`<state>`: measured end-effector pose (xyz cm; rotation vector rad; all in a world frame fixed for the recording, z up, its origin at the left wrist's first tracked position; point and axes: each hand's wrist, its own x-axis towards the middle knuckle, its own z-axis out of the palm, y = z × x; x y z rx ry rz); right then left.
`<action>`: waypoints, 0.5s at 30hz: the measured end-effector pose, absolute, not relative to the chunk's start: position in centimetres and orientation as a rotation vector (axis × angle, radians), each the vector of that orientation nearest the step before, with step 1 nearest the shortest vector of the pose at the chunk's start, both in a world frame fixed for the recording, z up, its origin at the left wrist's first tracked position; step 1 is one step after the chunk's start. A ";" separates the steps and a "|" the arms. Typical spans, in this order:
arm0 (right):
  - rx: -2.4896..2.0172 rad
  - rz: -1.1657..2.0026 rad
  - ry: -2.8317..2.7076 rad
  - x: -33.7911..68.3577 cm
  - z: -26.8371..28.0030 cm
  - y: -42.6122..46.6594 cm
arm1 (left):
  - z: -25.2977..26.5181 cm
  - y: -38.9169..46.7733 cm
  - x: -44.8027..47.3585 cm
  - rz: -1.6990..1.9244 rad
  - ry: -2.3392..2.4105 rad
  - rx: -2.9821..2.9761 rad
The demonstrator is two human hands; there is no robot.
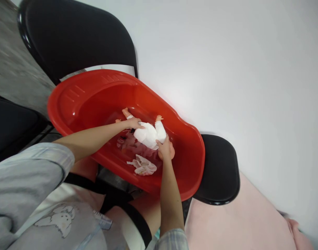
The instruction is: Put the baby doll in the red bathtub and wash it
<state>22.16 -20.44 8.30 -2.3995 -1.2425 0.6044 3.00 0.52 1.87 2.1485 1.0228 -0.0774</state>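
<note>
Both hands, left hand [134, 122] and right hand [164, 148], clasp wet doll [149, 134] in red tub [190, 139]: light, probably slippery, best gripped at torso.

Tub [78, 100]: resting across two chairs; one chair [70, 38] behind it at the left, the other chair [221, 170] at its right
Doll [148, 133]: lying in the tub, near the middle
Cloth [142, 166]: lying in the tub, just before the doll
Left hand [134, 122]: resting on the doll's left end
Right hand [164, 148]: touching its right end
</note>
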 end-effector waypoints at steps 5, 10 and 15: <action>-2.368 0.597 -1.248 22.4 7.9 -20.4 | 3.8 -0.8 3.0 -0.105 1.138 2.320; -2.378 0.608 -1.226 22.0 7.7 -20.3 | 3.7 -0.8 3.1 -0.028 1.081 2.472; -2.464 0.591 -1.161 21.1 8.3 -20.4 | 2.7 -0.1 2.7 0.052 0.969 2.502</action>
